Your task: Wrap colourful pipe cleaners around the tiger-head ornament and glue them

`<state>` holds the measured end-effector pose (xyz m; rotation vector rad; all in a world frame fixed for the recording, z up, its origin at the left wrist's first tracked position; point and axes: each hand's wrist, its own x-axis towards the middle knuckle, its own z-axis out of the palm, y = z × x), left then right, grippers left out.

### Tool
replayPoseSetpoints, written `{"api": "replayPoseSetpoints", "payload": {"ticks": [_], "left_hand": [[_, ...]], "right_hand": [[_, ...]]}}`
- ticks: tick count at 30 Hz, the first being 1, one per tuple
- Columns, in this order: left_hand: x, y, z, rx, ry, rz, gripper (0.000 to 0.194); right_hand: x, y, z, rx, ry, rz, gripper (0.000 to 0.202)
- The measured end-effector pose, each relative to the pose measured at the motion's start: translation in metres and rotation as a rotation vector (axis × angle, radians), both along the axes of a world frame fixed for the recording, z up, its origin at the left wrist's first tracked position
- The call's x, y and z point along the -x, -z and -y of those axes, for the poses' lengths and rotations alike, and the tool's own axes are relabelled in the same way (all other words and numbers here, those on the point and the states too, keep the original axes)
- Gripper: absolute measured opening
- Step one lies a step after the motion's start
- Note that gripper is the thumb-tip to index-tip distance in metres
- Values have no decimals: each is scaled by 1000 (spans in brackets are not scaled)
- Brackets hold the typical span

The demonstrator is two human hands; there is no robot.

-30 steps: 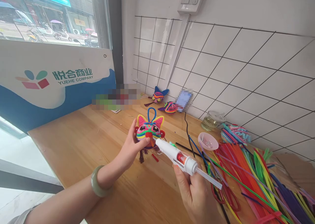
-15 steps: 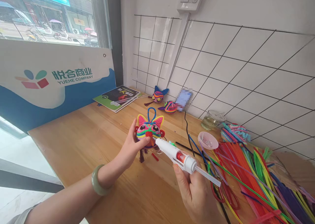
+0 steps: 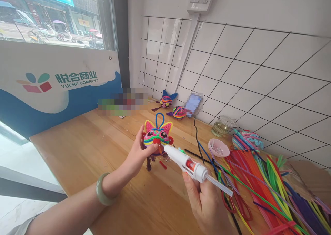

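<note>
My left hand grips a colourful pipe-cleaner animal head by its left side and lower front. The head has pink ears edged in yellow, dark eyes, a red nose, a blue loop on top and dark tassels below. In my right hand is a white hot glue gun, a clear glue stick poking out of its back end. Its nozzle points at the front of the head, beside the red nose; whether it touches cannot be made out. A short red piece lies on the table just below.
Two more pipe-cleaner ornaments and a blurred phone stand by the tiled wall. At right are a glass jar, a pink bowl of small beads, red-handled scissors and bundles of pipe cleaners. A blurred book lies back left.
</note>
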<state>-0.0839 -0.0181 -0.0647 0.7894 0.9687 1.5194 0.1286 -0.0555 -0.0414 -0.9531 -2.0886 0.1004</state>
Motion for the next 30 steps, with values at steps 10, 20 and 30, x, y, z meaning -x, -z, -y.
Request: {"api": "replayPoseSetpoints", "payload": {"ticks": [10,20,30], "left_hand": [[1,-4,-1,51,6,72,109],[2,-16,-3,101,-38,138,108],[6,-16,-9,95,-98,133,101]], "right_hand": [[2,-11,5,299,102,-232,29],[-25,-26,-19,1052,-131,-824,30],[-11,7,-25,1415,-147,-119,56]]}}
